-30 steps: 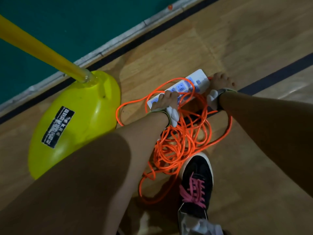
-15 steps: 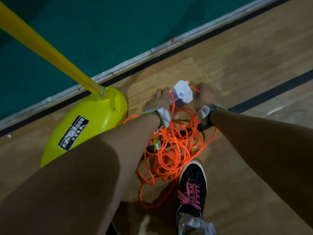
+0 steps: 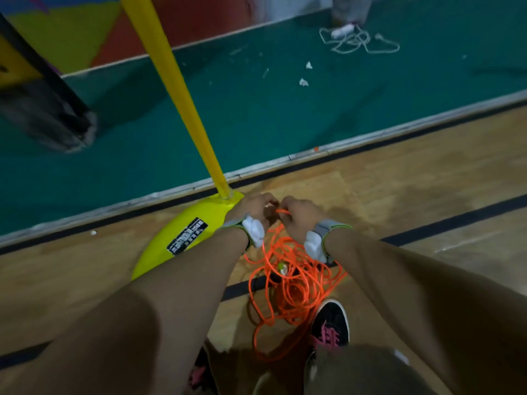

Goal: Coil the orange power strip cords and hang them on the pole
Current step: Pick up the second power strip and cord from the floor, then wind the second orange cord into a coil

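- Orange cord (image 3: 288, 277), thin, glossy and limp, now hangs in loose loops to the wooden floor (image 3: 399, 195); the white strip held a second ago is out of sight.
- Hands raised, close together: left hand (image 3: 251, 208) and right hand (image 3: 299, 215) each pinch the top strand.
- Coiling looks barely begun; the smooth yellow pole (image 3: 176, 89) beyond carries nothing.

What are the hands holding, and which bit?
The left hand and right hand both grip the orange cord at its top loop; the tangled rest hangs down to the floor.
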`<state>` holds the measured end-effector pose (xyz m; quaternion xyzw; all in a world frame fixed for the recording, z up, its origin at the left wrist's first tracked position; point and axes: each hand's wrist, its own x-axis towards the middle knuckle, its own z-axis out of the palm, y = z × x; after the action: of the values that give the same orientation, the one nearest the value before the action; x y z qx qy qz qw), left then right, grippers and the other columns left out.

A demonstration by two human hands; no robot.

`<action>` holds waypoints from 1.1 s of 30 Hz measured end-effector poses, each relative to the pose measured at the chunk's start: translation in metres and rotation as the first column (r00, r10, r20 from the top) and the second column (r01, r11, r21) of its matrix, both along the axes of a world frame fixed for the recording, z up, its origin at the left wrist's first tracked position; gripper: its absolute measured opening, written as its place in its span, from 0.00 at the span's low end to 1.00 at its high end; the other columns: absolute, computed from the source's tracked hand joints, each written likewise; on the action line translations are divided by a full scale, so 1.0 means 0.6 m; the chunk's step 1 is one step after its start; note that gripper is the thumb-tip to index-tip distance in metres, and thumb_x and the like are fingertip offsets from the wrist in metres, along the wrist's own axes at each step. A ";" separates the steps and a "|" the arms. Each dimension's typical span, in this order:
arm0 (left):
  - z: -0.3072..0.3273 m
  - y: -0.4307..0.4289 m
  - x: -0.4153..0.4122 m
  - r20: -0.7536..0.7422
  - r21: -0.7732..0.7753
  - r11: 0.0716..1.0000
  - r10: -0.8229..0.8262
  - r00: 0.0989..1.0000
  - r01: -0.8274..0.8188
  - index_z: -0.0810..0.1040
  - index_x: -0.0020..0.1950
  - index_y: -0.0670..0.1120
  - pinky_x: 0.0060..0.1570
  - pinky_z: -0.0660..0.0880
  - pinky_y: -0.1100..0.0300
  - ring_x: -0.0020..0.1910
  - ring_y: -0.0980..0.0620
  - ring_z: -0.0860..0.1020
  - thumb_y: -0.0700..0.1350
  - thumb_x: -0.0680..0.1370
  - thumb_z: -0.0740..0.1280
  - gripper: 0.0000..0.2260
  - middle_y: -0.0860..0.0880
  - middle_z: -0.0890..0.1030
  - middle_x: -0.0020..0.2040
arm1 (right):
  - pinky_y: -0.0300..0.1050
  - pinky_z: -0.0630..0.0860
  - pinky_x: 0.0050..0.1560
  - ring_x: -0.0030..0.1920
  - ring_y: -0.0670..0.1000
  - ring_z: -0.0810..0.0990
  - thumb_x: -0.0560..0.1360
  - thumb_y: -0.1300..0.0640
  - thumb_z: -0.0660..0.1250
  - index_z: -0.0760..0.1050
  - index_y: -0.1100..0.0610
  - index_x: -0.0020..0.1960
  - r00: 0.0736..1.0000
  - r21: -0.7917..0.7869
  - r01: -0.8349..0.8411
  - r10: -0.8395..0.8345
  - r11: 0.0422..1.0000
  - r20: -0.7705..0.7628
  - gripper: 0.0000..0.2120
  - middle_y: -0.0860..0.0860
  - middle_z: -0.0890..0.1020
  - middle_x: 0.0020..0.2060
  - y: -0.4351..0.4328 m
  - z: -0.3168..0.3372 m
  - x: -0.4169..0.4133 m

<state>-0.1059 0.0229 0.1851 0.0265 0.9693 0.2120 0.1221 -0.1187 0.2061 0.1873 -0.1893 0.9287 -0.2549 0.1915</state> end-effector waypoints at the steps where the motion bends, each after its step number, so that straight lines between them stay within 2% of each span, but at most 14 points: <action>1: 0.017 -0.012 0.030 -0.024 0.026 0.999 0.039 0.999 -0.038 0.80 0.69 0.57 0.57 0.80 0.53 0.63 0.44 0.82 0.44 0.79 0.72 0.19 0.49 0.82 0.67 | 0.53 0.77 0.43 0.48 0.64 0.81 0.85 0.50 0.61 0.73 0.54 0.63 1.000 0.020 -0.019 0.020 1.000 -0.007 0.10 0.58 0.83 0.49 -0.008 0.026 0.021; 3: 0.035 -0.014 0.052 -0.044 0.042 0.996 0.079 0.996 -0.077 0.80 0.66 0.60 0.52 0.80 0.54 0.60 0.45 0.83 0.47 0.78 0.72 0.17 0.53 0.84 0.65 | 0.55 0.80 0.45 0.47 0.63 0.81 0.84 0.50 0.63 0.73 0.53 0.61 1.000 0.029 -0.010 0.010 1.000 -0.001 0.09 0.58 0.84 0.48 -0.010 0.056 0.034; 5: 0.073 -0.032 0.095 -0.087 0.068 0.994 0.091 0.992 -0.085 0.81 0.65 0.58 0.51 0.79 0.54 0.60 0.44 0.82 0.46 0.79 0.71 0.15 0.51 0.84 0.65 | 0.55 0.81 0.45 0.45 0.62 0.81 0.83 0.50 0.64 0.74 0.52 0.60 0.999 0.043 -0.021 0.022 0.999 -0.024 0.08 0.58 0.84 0.48 -0.024 0.103 0.066; 7: 0.097 -0.046 0.132 -0.122 0.106 0.991 0.090 0.988 -0.077 0.82 0.65 0.54 0.48 0.76 0.54 0.58 0.41 0.81 0.45 0.81 0.69 0.13 0.48 0.84 0.62 | 0.52 0.77 0.42 0.44 0.61 0.80 0.83 0.52 0.65 0.75 0.53 0.59 0.998 0.053 -0.038 0.041 0.998 -0.051 0.07 0.57 0.83 0.46 -0.044 0.145 0.099; 9: 0.114 -0.044 0.156 -0.142 0.125 0.990 0.086 0.986 -0.068 0.83 0.62 0.53 0.46 0.76 0.52 0.54 0.39 0.82 0.49 0.81 0.68 0.11 0.47 0.85 0.57 | 0.50 0.74 0.42 0.44 0.61 0.79 0.84 0.53 0.64 0.76 0.56 0.58 0.995 0.046 -0.053 0.057 0.998 -0.076 0.07 0.56 0.82 0.45 -0.057 0.166 0.114; 12: 0.147 -0.071 0.209 -0.155 0.176 0.980 0.122 0.980 -0.094 0.83 0.60 0.51 0.47 0.81 0.46 0.51 0.37 0.83 0.56 0.77 0.65 0.16 0.45 0.86 0.54 | 0.51 0.73 0.40 0.42 0.60 0.78 0.84 0.54 0.64 0.75 0.56 0.55 0.991 0.049 -0.084 0.088 0.995 -0.102 0.06 0.54 0.80 0.42 -0.092 0.202 0.164; 14: 0.162 -0.096 0.240 -0.158 0.183 0.976 0.146 0.977 -0.116 0.82 0.60 0.51 0.47 0.80 0.47 0.51 0.38 0.82 0.55 0.80 0.68 0.12 0.44 0.86 0.54 | 0.50 0.73 0.37 0.39 0.58 0.77 0.84 0.53 0.64 0.73 0.55 0.54 0.986 0.042 -0.102 0.107 0.994 -0.125 0.05 0.53 0.80 0.40 -0.115 0.217 0.195; 17: 0.168 -0.126 0.280 -0.206 0.195 0.967 0.201 0.958 -0.161 0.78 0.57 0.56 0.43 0.81 0.46 0.46 0.38 0.82 0.60 0.81 0.67 0.10 0.45 0.86 0.51 | 0.51 0.73 0.38 0.43 0.60 0.80 0.83 0.54 0.64 0.73 0.55 0.56 0.982 0.030 -0.109 0.112 0.994 -0.150 0.05 0.55 0.82 0.43 -0.145 0.225 0.232; 20: 0.178 -0.144 0.316 -0.234 0.185 0.959 0.257 0.938 -0.216 0.75 0.57 0.58 0.40 0.81 0.45 0.43 0.37 0.81 0.63 0.77 0.63 0.13 0.49 0.86 0.48 | 0.56 0.78 0.40 0.43 0.61 0.81 0.82 0.55 0.65 0.70 0.55 0.63 0.985 -0.023 -0.079 0.074 0.997 -0.157 0.11 0.56 0.82 0.46 -0.167 0.235 0.265; 23: 0.180 -0.157 0.340 -0.246 0.140 0.969 0.235 0.940 -0.206 0.73 0.57 0.59 0.35 0.78 0.49 0.41 0.36 0.79 0.61 0.77 0.62 0.11 0.50 0.84 0.47 | 0.54 0.77 0.42 0.43 0.58 0.80 0.80 0.57 0.70 0.67 0.55 0.64 0.993 -0.092 -0.024 0.013 0.995 -0.119 0.17 0.54 0.81 0.48 -0.175 0.238 0.285; 26: 0.175 -0.158 0.342 -0.287 0.141 0.968 0.240 0.927 -0.207 0.72 0.56 0.59 0.34 0.71 0.54 0.41 0.36 0.78 0.59 0.80 0.63 0.08 0.49 0.84 0.48 | 0.51 0.76 0.42 0.43 0.57 0.80 0.81 0.54 0.69 0.69 0.54 0.63 0.992 -0.119 -0.014 -0.001 0.993 -0.124 0.15 0.53 0.82 0.47 -0.169 0.230 0.293; 29: 0.171 -0.164 0.335 -0.312 0.174 0.966 0.240 0.919 -0.193 0.72 0.56 0.60 0.37 0.76 0.51 0.43 0.38 0.79 0.59 0.80 0.63 0.07 0.51 0.84 0.48 | 0.48 0.75 0.40 0.43 0.58 0.82 0.83 0.50 0.66 0.72 0.51 0.59 0.999 -0.124 0.027 -0.032 0.992 -0.043 0.08 0.53 0.85 0.45 -0.150 0.197 0.287; 31: 0.164 -0.174 0.333 -0.264 0.221 0.949 0.280 0.923 -0.225 0.71 0.55 0.60 0.40 0.79 0.47 0.43 0.40 0.80 0.60 0.79 0.61 0.08 0.53 0.84 0.47 | 0.51 0.79 0.47 0.46 0.58 0.84 0.82 0.45 0.66 0.74 0.45 0.52 0.997 -0.075 0.034 -0.029 0.997 0.067 0.05 0.50 0.87 0.46 -0.130 0.164 0.280; 33: 0.162 -0.182 0.325 -0.199 0.275 0.927 0.314 0.928 -0.254 0.72 0.54 0.60 0.45 0.80 0.45 0.44 0.40 0.80 0.60 0.78 0.62 0.07 0.50 0.82 0.51 | 0.56 0.82 0.51 0.46 0.59 0.85 0.79 0.41 0.67 0.75 0.44 0.48 0.987 -0.118 0.052 -0.033 0.992 0.159 0.08 0.49 0.87 0.42 -0.118 0.140 0.268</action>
<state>0.0889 -0.0862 0.2823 -0.0749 0.9366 0.3407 -0.0322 0.0419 0.1354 0.2715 -0.1601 0.8974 -0.3289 0.2465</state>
